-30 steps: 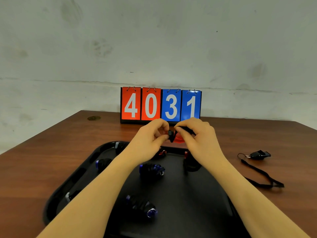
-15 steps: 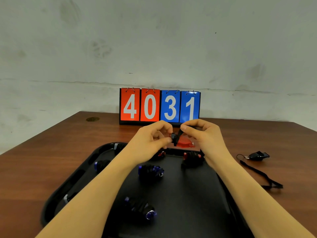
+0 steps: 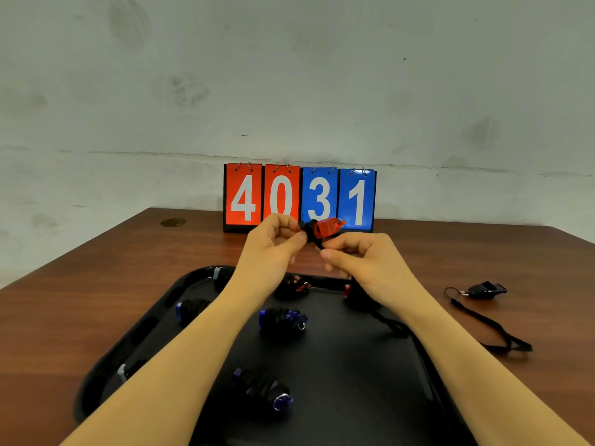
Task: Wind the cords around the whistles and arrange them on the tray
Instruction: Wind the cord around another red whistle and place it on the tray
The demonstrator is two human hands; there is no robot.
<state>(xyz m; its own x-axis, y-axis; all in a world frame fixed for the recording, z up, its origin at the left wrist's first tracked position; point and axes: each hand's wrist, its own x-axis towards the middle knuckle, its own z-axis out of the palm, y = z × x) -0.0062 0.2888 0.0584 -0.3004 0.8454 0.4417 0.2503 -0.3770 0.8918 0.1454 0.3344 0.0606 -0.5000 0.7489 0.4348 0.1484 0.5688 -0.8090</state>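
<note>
Held above the far edge of the black tray (image 3: 154, 320): a red whistle (image 3: 325, 227), pinched at its cord-wound end by the left hand (image 3: 273, 249). Gripped its black cord (image 3: 319, 243) just below with the right hand (image 3: 357, 257) (fingers curled). Left lying on the wooden table (image 3: 96, 304), well right of the tray, a black whistle (image 3: 486, 289) with cord unwound.

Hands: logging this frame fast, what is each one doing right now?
Left hand: pinches the red whistle.
Right hand: pinches its black cord.

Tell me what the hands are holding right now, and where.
Left hand pinches the red whistle at its cord-wrapped end; right hand pinches the black cord just below it.
</note>
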